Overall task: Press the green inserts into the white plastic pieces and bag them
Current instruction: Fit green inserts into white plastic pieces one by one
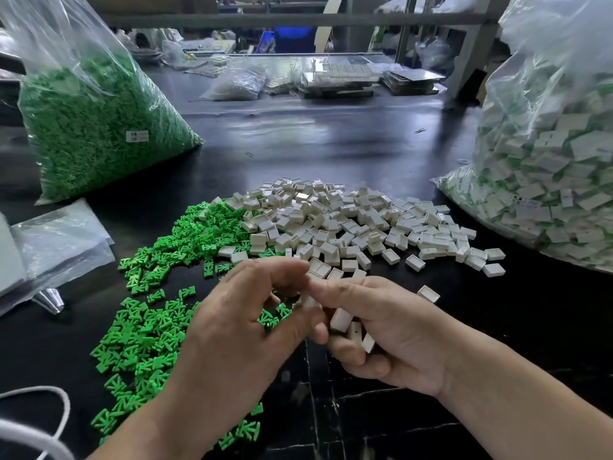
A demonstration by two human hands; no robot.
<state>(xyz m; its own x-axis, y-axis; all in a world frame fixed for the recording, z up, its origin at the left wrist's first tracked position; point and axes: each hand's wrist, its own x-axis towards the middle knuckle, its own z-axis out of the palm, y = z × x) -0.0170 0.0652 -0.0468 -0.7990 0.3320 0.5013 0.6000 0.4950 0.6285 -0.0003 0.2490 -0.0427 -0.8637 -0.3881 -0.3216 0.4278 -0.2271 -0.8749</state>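
A heap of white plastic pieces (pixel 348 224) lies mid-table, with loose green inserts (pixel 156 310) spread to its left and toward me. My right hand (pixel 381 330) holds several white pieces (pixel 341 318) in its curled fingers. My left hand (pixel 245 323) is right against it, fingers curled, its fingertips meeting the right hand's at a white piece; green inserts (pixel 273 318) show inside its palm. The contact between the fingertips is blurred.
A large clear bag of green inserts (pixel 96 127) stands at the left. A big bag of assembled white pieces (pixel 547 180) fills the right side. Flat empty bags (pixel 63 240) and a small metal cone (pixel 49 298) lie at the left. Clutter sits along the table's far edge.
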